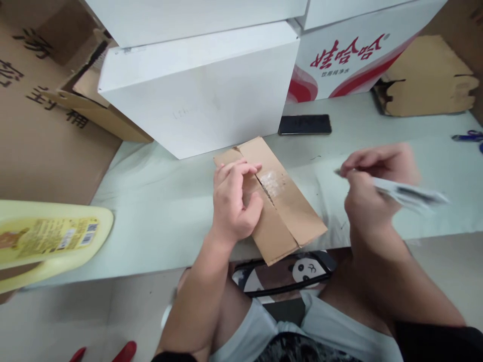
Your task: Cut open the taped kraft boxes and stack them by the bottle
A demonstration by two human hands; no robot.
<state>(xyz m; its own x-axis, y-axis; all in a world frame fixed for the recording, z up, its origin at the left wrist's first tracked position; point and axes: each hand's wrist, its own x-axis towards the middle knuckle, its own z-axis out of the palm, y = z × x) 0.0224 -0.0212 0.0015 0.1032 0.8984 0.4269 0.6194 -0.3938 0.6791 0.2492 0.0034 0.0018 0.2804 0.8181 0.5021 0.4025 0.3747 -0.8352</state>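
A flat, folded brown cardboard box [289, 201] lies slanted on the cloth-covered table, a ragged-edged seam running along its middle and a whitish scuffed patch beside it. On its left part rests my left hand [237, 198], fingers bent and thumb apart from the index finger. My right hand [377, 186] is off to the right of the cardboard, not touching it. Its fingers are closed around a slim white pen-like tool [409, 193] with a narrow tip pointing left. Motion blurs the tool, so its exact kind is unclear.
White cartons [199, 95] stand along the back, with a black phone [305, 124] before them. An opened brown box [430, 80] and purple-handled scissors [470, 137] are at right. A yellow bottle [56, 236] juts in at left. A panda-print bag [283, 274] is below the table edge.
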